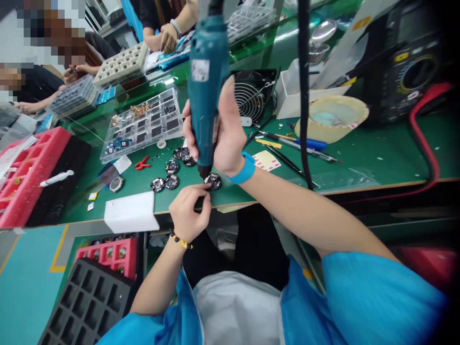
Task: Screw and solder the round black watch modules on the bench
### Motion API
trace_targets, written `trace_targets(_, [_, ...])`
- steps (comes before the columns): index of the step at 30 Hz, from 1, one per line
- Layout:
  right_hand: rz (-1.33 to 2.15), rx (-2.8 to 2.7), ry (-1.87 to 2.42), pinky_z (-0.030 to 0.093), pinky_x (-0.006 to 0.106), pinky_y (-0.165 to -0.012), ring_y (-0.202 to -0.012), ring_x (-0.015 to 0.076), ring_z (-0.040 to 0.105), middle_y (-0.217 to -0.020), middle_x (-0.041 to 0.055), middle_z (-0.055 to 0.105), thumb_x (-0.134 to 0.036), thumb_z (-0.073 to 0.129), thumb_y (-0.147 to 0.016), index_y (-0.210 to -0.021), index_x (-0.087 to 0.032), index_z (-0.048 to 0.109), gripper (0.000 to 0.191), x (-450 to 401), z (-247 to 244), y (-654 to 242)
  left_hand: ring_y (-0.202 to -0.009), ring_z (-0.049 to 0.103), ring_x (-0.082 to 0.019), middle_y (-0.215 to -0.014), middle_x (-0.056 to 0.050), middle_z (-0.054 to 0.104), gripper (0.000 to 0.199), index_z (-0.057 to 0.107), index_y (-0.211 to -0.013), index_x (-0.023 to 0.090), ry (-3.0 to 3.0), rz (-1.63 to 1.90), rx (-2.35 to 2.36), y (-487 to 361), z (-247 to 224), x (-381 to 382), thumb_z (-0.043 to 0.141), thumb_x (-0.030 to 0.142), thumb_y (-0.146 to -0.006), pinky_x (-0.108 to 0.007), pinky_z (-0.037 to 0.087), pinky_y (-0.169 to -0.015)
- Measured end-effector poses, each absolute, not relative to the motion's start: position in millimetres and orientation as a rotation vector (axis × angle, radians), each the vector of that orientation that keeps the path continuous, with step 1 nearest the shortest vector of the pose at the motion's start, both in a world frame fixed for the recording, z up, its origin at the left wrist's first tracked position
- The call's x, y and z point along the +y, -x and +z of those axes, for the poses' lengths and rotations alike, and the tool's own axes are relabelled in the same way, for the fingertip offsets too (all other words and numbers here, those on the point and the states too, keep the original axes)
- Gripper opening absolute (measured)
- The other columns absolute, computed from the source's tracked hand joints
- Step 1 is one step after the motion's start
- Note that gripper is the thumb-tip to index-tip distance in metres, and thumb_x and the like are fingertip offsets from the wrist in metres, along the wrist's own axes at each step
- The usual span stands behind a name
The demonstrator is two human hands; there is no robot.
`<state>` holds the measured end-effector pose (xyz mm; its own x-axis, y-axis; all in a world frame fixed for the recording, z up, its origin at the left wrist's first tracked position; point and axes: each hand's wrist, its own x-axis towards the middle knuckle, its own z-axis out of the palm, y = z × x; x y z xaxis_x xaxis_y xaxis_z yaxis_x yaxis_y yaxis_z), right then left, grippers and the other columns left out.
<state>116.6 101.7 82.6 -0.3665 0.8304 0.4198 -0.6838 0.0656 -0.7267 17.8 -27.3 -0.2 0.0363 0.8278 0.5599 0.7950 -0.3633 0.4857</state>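
A teal electric screwdriver (pixel 206 96) stands nearly upright in my right hand (pixel 230 136), its fingers wrapped round the body. The tip points down at a small round watch module (pixel 214 181) lying near the front edge of the bench. From the left, my left hand (pixel 190 211) steadies that module by its edge with the fingertips, the other fingers curled in. Whether the bit touches a screw is too small to tell. Several similar round modules, one of them a loose module (pixel 171 181), lie just left of the tool. A watch case (pixel 116 184) rests farther left.
A clear compartment box (pixel 143 125) of small parts sits behind the modules, near red clips (pixel 143 163). A white foam block (pixel 130 212) overhangs the front edge. Tweezers (pixel 291 161), a fan (pixel 251 96) and a dark cable (pixel 304 96) are rightward. Co-workers sit across the bench.
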Motion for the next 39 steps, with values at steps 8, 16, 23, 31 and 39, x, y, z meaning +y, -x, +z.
trace_targets(8, [1.669,-0.914,0.168,0.035,0.025,-0.036,-0.047,0.0139,0.042,-0.065,0.0007,0.051,-0.094,0.036,-0.087,-0.086,-0.022,0.064,0.077,115.0,84.8,-121.7,-0.102,0.073,-0.020,-0.104,-0.002,0.079,0.008,0.066,-0.090,0.023,-1.957,1.323,1.802,-19.3,2.1,-23.8,0.064,0.019,-0.096,-0.036,0.055,-0.093])
trace_targets(16, [1.697,-0.941,0.172,0.035,0.025,-0.035,-0.045,0.0136,0.043,-0.064,-0.0002,0.051,-0.095,0.031,-0.088,-0.087,-0.022,0.063,0.079,112.0,78.8,-112.8,-0.100,0.073,-0.021,-0.101,-0.003,0.079,0.010,0.067,-0.088,0.023,-1.868,1.344,1.832,-17.2,1.5,-23.1,0.064,0.025,-0.097,-0.037,0.056,-0.092])
trace_targets(23, [1.716,-0.930,0.183,0.032,0.025,-0.040,-0.046,0.0131,0.042,-0.065,-0.0006,0.052,-0.088,0.034,-0.093,-0.087,-0.022,0.062,0.072,114.1,83.3,-119.1,-0.098,0.073,-0.021,-0.099,-0.003,0.079,0.012,0.068,-0.085,0.023,-1.828,1.367,1.804,-16.4,2.0,-25.0,0.065,0.022,-0.096,-0.037,0.057,-0.091])
trace_targets(31, [1.701,-0.868,0.180,0.035,0.028,-0.043,-0.048,0.0148,0.045,-0.067,0.0005,0.053,-0.090,0.047,-0.085,-0.082,-0.024,0.060,0.068,136.3,81.0,-130.3,-0.097,0.073,-0.021,-0.099,-0.005,0.079,0.012,0.068,-0.087,0.022,-1.838,1.550,1.665,-15.0,3.1,-33.2,0.064,0.023,-0.098,-0.039,0.058,-0.090])
trace_targets(39, [1.710,-0.858,0.215,0.036,0.028,-0.041,-0.049,0.0136,0.045,-0.063,0.0008,0.056,-0.079,0.060,-0.079,-0.073,-0.024,0.067,0.056,139.3,77.7,-129.9,-0.098,0.074,-0.021,-0.101,-0.006,0.080,0.013,0.072,-0.088,0.023,-2.004,0.924,1.911,9.0,-79.5,-120.5,0.061,0.024,-0.096,-0.038,0.061,-0.090])
